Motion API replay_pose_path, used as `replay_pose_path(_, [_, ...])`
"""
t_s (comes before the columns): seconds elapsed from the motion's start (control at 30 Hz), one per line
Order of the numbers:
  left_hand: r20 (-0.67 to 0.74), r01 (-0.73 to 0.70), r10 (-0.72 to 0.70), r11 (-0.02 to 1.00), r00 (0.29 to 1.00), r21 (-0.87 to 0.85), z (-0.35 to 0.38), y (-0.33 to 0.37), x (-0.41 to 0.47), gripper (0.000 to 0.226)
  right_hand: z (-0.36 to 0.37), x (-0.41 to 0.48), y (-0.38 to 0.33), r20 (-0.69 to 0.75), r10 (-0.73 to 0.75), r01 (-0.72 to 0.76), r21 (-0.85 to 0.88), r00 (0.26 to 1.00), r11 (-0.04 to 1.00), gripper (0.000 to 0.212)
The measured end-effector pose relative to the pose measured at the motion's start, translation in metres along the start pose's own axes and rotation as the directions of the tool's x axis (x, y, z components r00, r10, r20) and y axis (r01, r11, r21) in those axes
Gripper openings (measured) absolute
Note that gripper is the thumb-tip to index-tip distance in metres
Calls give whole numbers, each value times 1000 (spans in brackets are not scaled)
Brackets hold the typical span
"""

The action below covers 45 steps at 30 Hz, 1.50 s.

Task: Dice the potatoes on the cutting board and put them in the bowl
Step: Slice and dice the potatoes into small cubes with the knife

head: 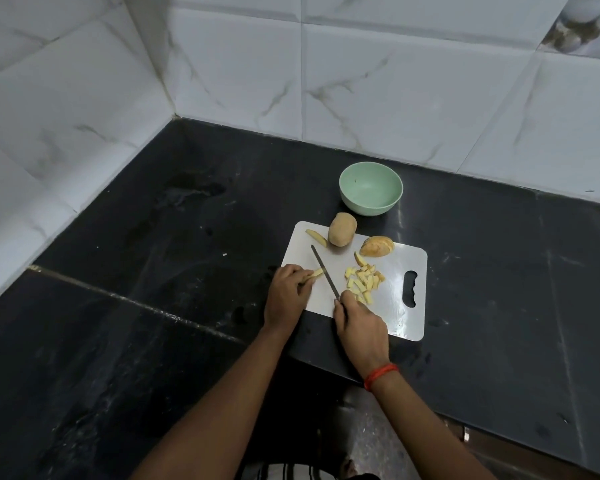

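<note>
A white cutting board (399, 271) lies on the black counter. My left hand (286, 292) pinches a potato strip (315, 273) at the board's left edge. My right hand (359, 325) grips a knife (323, 271), its blade lying just right of the strip. A pile of diced potato (362, 280) sits mid-board. A whole potato (342, 229), a cut potato chunk (377, 245) and a potato slice (316, 237) lie along the board's far side. The empty green bowl (370, 187) stands just beyond the board.
The black stone counter (153, 306) runs into a corner of white marble-tiled walls (395, 81) at left and back. The counter's front edge drops off at lower right, near my right forearm with its red wrist thread (380, 375).
</note>
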State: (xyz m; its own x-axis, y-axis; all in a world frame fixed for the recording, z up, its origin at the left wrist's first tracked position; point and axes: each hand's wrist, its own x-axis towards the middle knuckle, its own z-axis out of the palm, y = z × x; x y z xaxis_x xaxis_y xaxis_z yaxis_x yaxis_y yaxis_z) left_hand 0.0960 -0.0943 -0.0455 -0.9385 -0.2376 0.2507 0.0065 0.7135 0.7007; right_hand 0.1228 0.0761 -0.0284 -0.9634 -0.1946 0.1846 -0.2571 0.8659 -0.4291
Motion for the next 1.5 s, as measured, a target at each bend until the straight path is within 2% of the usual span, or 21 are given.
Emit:
replay_pose_path(0.23, [-14,12,-12,1000,1000,-13,0,0,2,18,0,2,-1,34,-5,6,-20,999,1000,19])
replay_pose_path(0.4, [-22,16,-17,1000,1000,-11,1,0,2,19,-8,-12,-2,127,-11,31,-156,992,987,16])
replay_pose_path(0.5, [-12,17,-17,999,1000,-34,-1,0,2,19,-11,-30,0,99,32,-11,-209,995,978,23])
replay_pose_path(0.63, [-19,37,-38,995,999,-90,-2,0,1,16,-12,-37,4,-15,124,-125,-126,992,984,20])
replay_pose_path(0.73, [-39,67,-72,991,997,-117,-2,-1,2,16,-12,-36,4,-61,74,-76,-24,995,997,14])
replay_pose_path(0.83, [-34,66,-70,992,997,-106,-2,-1,2,14,-8,-32,2,-78,37,-37,8,996,999,21])
replay_pose_path(1.13, [-26,84,-88,985,996,-149,-3,0,1,15,5,-24,-6,-20,19,-19,-16,1000,1000,19])
replay_pose_path(1.3, [-18,59,-62,989,998,-132,-3,-1,2,10,4,-20,-11,1,44,-44,-75,999,996,19])
replay_pose_path(1.5, [-16,52,-54,993,998,-104,-4,0,2,12,-3,-22,-20,132,58,-27,-229,990,973,17])
